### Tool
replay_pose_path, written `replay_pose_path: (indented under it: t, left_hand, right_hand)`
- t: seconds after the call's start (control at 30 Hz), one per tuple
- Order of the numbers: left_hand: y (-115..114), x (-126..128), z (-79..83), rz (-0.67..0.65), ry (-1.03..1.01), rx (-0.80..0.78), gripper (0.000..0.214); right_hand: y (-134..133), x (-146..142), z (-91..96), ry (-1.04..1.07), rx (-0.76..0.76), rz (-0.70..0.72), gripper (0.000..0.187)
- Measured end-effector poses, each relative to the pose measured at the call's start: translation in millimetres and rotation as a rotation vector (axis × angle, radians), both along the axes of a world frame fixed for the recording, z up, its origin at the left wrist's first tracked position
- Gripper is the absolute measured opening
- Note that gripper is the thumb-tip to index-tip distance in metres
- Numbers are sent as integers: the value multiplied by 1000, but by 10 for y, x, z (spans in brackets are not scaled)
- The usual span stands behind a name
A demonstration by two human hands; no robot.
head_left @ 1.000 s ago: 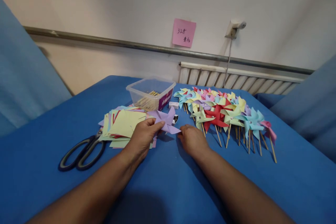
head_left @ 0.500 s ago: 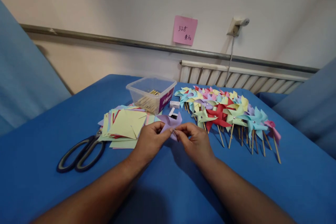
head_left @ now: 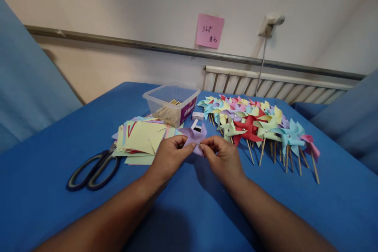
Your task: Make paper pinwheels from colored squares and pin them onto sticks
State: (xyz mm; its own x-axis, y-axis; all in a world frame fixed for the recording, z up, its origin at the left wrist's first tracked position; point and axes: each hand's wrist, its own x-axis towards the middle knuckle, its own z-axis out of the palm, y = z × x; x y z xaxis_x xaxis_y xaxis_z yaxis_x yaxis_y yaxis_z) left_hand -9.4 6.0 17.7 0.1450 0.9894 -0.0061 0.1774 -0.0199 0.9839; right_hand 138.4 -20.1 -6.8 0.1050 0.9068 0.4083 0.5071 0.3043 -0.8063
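A folded purple paper pinwheel [head_left: 193,136] is held just above the blue table [head_left: 189,204] between both hands. My left hand [head_left: 169,156] pinches its left side with thumb and fingers closed. My right hand [head_left: 223,157] is closed at the pinwheel's centre, its fingertips pinched on something tiny that I cannot make out. Left of my hands lies a stack of coloured paper squares [head_left: 141,138] with a yellow sheet on top.
Black-handled scissors [head_left: 94,167] lie at the left. A clear plastic box of wooden sticks [head_left: 171,104] stands behind the paper, small boxes [head_left: 197,116] beside it. Several finished pinwheels on sticks [head_left: 256,124] lie in a row at the right. A pink note [head_left: 210,30] hangs on the wall.
My right hand came up from the table to meet the purple pinwheel, and both hands now pinch it close together. The pinwheel has been turned and drawn a little nearer.
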Motion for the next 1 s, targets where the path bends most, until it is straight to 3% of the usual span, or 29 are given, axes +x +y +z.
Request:
replay_pose_path:
  t: [1.0]
  left_hand:
    - [-24,15,20,47,96,119,22]
  right_hand:
    - [-72,-8,108,-42,21,19,12]
